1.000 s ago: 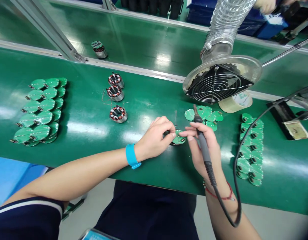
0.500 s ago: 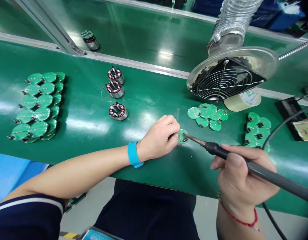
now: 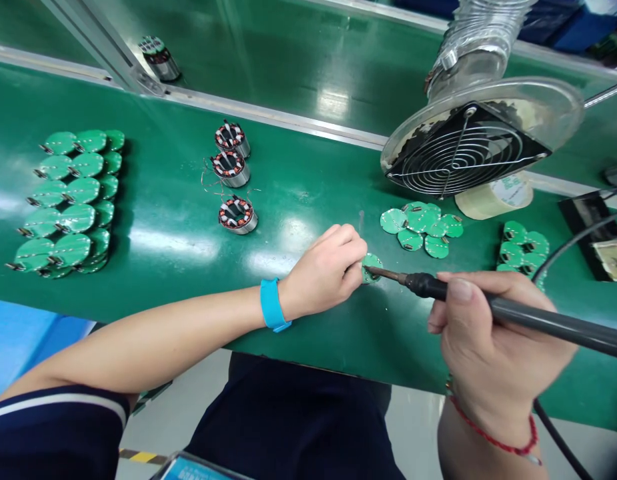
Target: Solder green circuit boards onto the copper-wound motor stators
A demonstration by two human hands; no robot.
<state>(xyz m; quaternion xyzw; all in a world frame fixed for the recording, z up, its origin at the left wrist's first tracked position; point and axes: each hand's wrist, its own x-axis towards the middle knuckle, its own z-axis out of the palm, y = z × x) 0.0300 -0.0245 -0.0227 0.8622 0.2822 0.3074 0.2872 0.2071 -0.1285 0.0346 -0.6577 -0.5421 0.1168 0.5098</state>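
A small round green circuit board (image 3: 374, 274) lies at the middle of the green bench. My left hand (image 3: 328, 270) is closed at its left edge, thumb and fingers pinched together; that side of the board is hidden under them. In my right hand (image 3: 493, 327) is a soldering iron (image 3: 428, 287), gripped like a pen around its dark handle. The iron points left, and its tip appears to touch the face of the board. Just beyond my hands lies a loose cluster of green circuit boards (image 3: 422, 220).
Rows of stacked boards (image 3: 78, 190) fill the left side. Several copper-wound stators (image 3: 238, 215) stand left of centre, one trailing wires. An extractor fan (image 3: 463, 153) hangs at the back right, near a tape roll (image 3: 495, 197). More boards (image 3: 523, 247) and a black holder (image 3: 595, 240) sit right.
The view has shifted slightly. The iron lies a little flatter, and its tip has moved left across the board toward my left fingers. Both hands keep their hold.
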